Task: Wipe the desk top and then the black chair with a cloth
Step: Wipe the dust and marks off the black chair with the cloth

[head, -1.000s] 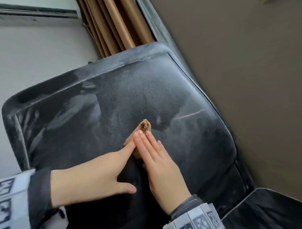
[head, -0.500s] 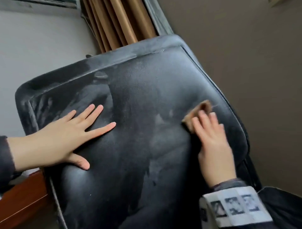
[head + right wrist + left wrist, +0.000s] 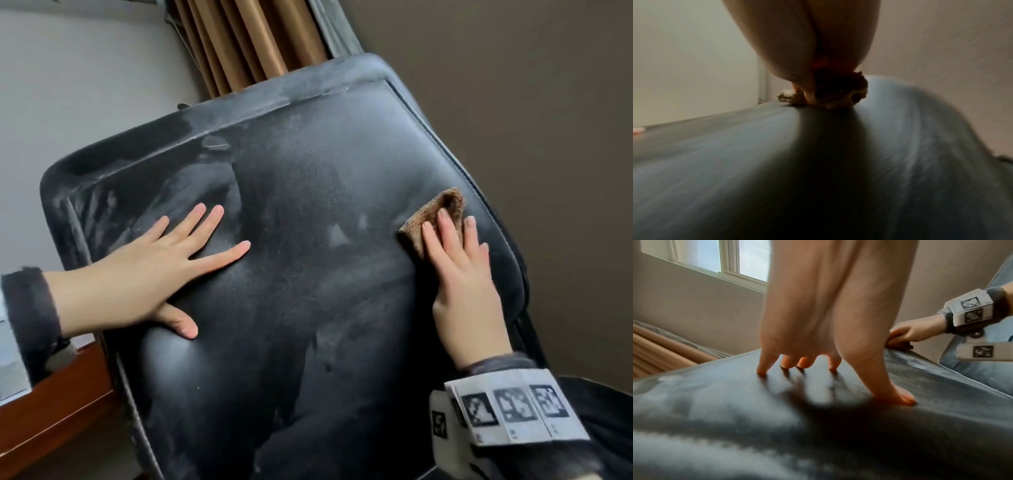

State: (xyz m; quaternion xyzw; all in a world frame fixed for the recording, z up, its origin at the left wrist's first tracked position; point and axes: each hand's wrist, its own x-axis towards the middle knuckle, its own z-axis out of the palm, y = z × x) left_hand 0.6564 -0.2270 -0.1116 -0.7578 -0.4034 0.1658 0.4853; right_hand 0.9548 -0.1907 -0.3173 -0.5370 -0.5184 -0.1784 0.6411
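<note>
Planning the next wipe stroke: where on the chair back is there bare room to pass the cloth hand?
Free: the wide middle of the black chair between left hand and right hand, plus the lower panel beneath both. Crowded: the right edge, where the brown cloth lies under the fingers, and the upper left under the spread left hand.

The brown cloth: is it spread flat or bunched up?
Bunched: the cloth shows as a folded wad under the right hand on the black chair.
</note>
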